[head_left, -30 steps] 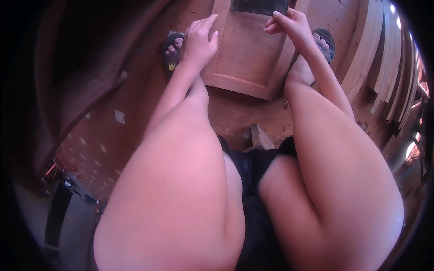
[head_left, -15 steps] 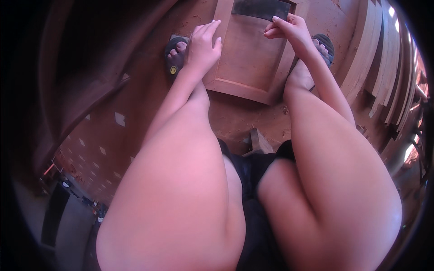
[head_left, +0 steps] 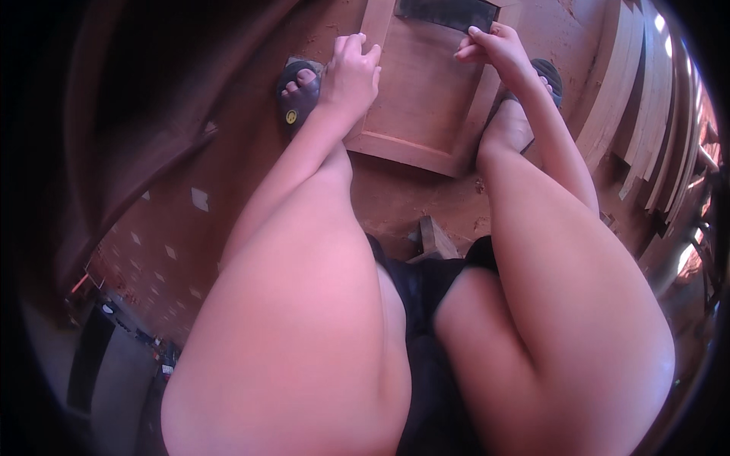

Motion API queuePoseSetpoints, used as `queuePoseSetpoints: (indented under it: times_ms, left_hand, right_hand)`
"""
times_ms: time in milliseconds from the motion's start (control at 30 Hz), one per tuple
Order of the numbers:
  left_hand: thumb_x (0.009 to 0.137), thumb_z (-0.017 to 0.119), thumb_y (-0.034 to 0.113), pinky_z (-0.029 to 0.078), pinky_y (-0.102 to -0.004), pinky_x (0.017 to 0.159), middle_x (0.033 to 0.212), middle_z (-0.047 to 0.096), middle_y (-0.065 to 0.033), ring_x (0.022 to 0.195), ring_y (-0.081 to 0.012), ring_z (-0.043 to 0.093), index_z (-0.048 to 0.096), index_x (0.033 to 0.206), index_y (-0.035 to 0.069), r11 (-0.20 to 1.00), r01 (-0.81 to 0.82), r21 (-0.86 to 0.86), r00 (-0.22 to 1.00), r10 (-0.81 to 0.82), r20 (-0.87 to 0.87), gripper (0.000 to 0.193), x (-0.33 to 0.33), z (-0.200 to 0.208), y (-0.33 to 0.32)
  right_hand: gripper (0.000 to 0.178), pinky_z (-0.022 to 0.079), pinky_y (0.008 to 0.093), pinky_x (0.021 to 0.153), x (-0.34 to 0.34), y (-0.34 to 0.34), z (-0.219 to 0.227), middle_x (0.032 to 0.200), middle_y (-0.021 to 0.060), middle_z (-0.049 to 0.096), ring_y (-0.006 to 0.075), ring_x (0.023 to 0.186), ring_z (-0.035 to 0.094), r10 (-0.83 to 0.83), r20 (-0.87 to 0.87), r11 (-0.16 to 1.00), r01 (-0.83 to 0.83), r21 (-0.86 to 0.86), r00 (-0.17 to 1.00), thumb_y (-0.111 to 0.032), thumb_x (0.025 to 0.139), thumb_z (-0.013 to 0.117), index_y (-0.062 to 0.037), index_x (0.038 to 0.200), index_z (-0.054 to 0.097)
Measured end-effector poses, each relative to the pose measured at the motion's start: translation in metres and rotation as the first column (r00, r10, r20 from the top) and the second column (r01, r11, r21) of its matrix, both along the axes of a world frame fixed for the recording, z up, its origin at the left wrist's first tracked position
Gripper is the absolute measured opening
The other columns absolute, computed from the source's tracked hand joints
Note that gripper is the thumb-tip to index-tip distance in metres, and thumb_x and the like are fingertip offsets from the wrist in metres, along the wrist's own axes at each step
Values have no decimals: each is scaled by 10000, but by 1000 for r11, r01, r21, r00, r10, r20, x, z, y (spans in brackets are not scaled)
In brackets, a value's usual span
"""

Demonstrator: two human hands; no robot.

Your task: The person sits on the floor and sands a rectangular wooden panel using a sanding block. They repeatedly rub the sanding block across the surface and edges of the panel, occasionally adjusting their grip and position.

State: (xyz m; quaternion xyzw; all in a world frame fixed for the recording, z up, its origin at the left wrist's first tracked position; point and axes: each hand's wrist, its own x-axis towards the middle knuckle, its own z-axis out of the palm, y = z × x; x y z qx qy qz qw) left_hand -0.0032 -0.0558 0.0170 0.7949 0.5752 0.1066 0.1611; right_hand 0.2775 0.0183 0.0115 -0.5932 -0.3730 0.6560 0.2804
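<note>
A framed wooden panel (head_left: 426,99), like a small cabinet door, lies on the floor between my feet. Across its far part is a thin dark rectangular sheet (head_left: 445,12); whether it is sandpaper or a scraper I cannot tell. My right hand (head_left: 500,55) pinches the sheet's near right corner, thumb on top and the other fingers curled. Over the panel's left rail hangs my left hand (head_left: 350,82), back upward, its fingers loosely bent and apart with nothing seen in them. The far edge of the panel runs out of the picture.
My sandalled left foot (head_left: 298,95) and right foot (head_left: 546,76) flank the panel. Long wooden boards (head_left: 635,99) lie stacked at the right. A small wood block (head_left: 437,237) sits on the floor near my seat. Dark curved furniture (head_left: 114,114) rises at the left.
My left hand has shifted slightly right, its fingers now more bent. My right hand has moved a little to the right with the dark sheet.
</note>
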Motion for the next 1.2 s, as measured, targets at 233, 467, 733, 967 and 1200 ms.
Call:
queuePoseSetpoints:
  times_ms: [233,467,733,967,1200]
  left_hand:
    - [850,756,150,538,-445,987,1296,582,-183,1234,-359,569,748,1161,83,1000,-26,-8,1000,25,-15,319,5,1,0]
    - [818,765,174,518,-432,963,1272,562,-144,1214,-311,556,762,1136,109,998,25,52,996,-20,-86,325,10,2,6]
    - [855,763,201,514,-440,980,1289,581,-137,1215,-312,572,781,1144,158,997,-61,-37,994,57,-96,293,5,9,6]
    - [864,766,243,504,-434,1001,1313,575,-108,1221,-292,569,789,1163,184,993,-94,-65,989,86,-120,305,6,9,5]
    - [771,729,185,481,-471,982,1281,572,-110,1225,-294,547,774,1192,194,993,-98,-62,992,93,-87,423,10,5,0]
  right_hand:
    - [172,630,312,788,16,12,-2,860,132,725,193,725,739,0,25,998,2,-66,1000,-139,1039,571,28,997,562]
    - [159,625,324,739,12,5,-2,781,105,701,180,637,708,38,47,996,-33,-88,998,-114,1012,584,24,933,583]
    - [131,617,328,741,16,4,4,773,94,697,180,643,704,-80,100,994,87,-70,992,-85,1016,579,15,932,595]
    - [120,591,322,633,17,-6,0,694,133,685,198,554,676,-26,186,997,39,-64,982,-60,932,579,46,877,584]
    - [184,527,302,546,1,-27,-4,665,116,668,190,505,650,31,204,997,-16,-74,979,-103,963,590,52,864,580]
